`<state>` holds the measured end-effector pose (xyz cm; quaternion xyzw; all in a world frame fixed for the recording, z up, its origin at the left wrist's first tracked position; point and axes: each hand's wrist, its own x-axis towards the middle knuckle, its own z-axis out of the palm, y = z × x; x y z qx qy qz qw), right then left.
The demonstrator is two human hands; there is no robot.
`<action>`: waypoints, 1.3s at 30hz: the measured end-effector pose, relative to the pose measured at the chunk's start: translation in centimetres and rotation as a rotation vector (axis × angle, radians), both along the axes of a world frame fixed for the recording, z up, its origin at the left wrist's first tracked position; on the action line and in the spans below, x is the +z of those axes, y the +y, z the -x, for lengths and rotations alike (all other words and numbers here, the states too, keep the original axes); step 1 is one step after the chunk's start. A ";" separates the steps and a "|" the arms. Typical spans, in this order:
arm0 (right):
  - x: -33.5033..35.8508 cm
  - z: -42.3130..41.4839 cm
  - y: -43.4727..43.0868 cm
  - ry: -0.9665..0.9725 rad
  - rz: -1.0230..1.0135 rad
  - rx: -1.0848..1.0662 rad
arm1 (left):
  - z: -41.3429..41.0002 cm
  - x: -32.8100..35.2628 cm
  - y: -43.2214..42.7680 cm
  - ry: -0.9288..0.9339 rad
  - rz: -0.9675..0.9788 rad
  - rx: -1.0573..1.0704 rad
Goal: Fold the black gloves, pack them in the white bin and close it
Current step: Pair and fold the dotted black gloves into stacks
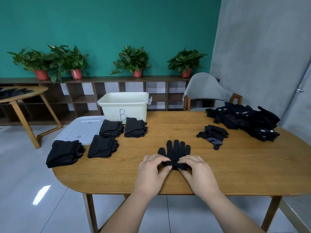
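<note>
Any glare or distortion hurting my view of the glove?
Head view: wide-angle distortion bows the edge of the oval wooden table; glare patch on the grey floor tiles, left; the black knit glove is sharp, but its folds barely show.

Folded glove stacks [64, 153] [102, 146] [111, 128] [135, 127] x4; loose glove heaps [212, 136] [244, 121] x2; single glove [176, 149] x1; white bin [124, 105] x1; lid [84, 128] x1; potted plants [33, 60] [72, 61] [132, 59] [186, 61] x4.

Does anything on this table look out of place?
Yes. The leftmost stack of folded gloves hangs partly over the table's left edge, and the bin lid beside it juts past that edge too. Nothing looks spilled or damaged.
</note>
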<state>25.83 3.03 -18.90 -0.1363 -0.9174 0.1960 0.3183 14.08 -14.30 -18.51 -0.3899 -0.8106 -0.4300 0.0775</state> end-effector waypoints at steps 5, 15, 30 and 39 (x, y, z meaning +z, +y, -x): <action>0.9 -0.7 -0.3 0.059 0.138 0.019 | -0.5 0.5 0.0 0.049 0.043 0.093; 1.6 -1.1 0.3 0.174 0.574 -0.060 | -0.8 0.5 -0.2 -0.061 0.044 0.043; 0.7 0.8 1.3 0.093 0.418 -0.450 | -0.9 0.9 -0.2 0.140 0.326 -0.117; 0.7 1.0 -0.3 0.012 0.117 -0.520 | -1.2 0.6 0.1 0.272 0.445 -0.117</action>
